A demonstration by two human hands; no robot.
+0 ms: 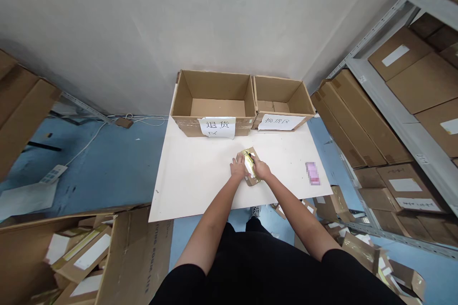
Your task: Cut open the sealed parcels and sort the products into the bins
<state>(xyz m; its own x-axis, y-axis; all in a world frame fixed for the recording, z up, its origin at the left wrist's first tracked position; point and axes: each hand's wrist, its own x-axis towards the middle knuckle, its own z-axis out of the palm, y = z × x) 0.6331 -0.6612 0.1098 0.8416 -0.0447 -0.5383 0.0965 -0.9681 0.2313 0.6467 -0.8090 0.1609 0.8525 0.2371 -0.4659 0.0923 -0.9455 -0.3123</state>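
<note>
A small cardboard box (pixel 253 178) with yellow tape and a white label lies tilted on the white table (pixel 200 176). My left hand (pixel 237 167) grips its left side, the fingers resting on the top edge and label. My right hand (pixel 262 169) is closed over the right side of the box. From its fingers a small dark tool (pixel 251 155), like a box cutter, points along the taped top; most of it is hidden by the hand.
Two open cartons with handwritten paper signs, a larger one (pixel 246 126) and a smaller one (pixel 298 126), stand at the table's back. A blurred pink-purple item (pixel 312 173) lies at right. Shelving (pixel 379 90) with boxes flanks the right; a big carton (pixel 136 257) of parcels stands lower left.
</note>
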